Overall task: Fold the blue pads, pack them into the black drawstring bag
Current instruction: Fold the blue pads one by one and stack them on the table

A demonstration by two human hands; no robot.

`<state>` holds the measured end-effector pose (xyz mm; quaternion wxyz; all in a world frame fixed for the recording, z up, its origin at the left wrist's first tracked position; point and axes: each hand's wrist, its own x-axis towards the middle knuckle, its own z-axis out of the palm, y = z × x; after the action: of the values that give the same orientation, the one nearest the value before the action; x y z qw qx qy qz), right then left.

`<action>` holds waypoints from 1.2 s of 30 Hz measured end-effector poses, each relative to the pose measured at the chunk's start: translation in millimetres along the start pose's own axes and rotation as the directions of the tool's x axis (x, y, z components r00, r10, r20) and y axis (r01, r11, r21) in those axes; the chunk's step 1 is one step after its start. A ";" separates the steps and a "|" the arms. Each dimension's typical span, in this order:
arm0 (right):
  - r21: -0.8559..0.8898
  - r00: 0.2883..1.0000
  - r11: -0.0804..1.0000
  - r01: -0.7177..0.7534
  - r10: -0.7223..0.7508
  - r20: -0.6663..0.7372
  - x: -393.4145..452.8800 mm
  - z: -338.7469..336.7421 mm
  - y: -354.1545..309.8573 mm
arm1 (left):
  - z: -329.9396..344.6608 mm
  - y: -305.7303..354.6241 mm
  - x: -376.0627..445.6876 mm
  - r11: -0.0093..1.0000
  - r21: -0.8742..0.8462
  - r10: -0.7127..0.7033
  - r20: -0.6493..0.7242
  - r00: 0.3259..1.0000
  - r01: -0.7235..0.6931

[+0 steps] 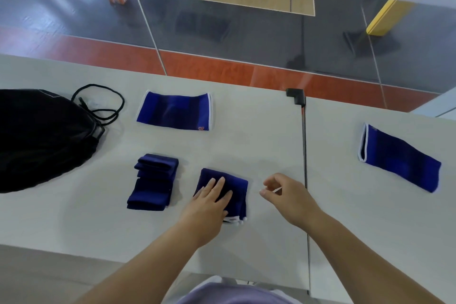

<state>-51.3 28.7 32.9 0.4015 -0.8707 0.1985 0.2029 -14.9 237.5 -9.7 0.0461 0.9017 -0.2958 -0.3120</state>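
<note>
Left hand [209, 201] flat, fingers spread, pressing folded knit blue pad [234, 186] at centre frame; right hand [283, 195] loosely curled, empty; slack black drawstring bag [42, 138] far left on smooth pale worktop [259, 136].

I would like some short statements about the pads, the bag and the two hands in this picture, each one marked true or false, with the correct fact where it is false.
1. The left hand lies flat on a folded blue pad. True.
2. The right hand grips a blue pad. False: it hovers over the bare table, touching no pad.
3. The black drawstring bag lies at the left of the table. True.
4. All pads are already folded. False: the far pad and the right pad lie unfolded.
5. A folded pad lies left of the pad under the left hand. True.
</note>
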 end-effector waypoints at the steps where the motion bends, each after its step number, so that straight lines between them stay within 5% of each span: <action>1: 0.001 1.000 1.000 -0.007 0.007 -0.002 -0.1 0.3 -0.1 | 1.5 -3.0 0.4 1.000 -0.004 -0.015 -0.004 1.000 0.015; 12: -0.002 0.999 0.999 -0.034 0.034 -0.029 8.6 2.7 -12.7 | -42.9 -38.8 7.4 0.994 -0.007 -0.108 -0.008 0.994 0.108; 21: -0.206 0.996 0.979 0.008 0.010 0.085 33.6 -15.1 -39.3 | -107.7 -68.8 57.0 0.957 -0.280 -0.163 -0.286 0.944 0.080; 25: -0.331 0.992 0.943 0.026 0.016 0.123 55.1 -30.8 -61.5 | -128.5 -102.4 89.4 0.961 -0.212 -0.246 -0.351 0.903 0.180; 32: -0.382 0.998 0.924 0.010 0.013 0.060 78.8 -48.0 -76.8 | -140.6 -149.2 132.2 0.968 -0.034 -0.250 -0.215 0.944 0.248; 36: -0.371 0.997 0.928 -0.023 0.049 0.060 81.1 -47.7 -65.5 | -138.4 -155.8 145.2 0.963 -0.117 -0.259 -0.173 0.950 0.241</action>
<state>59.3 15.9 60.2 0.2332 -0.9196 0.1588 0.2734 236.9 269.7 -18.3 0.0765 0.9539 -0.1584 -0.2432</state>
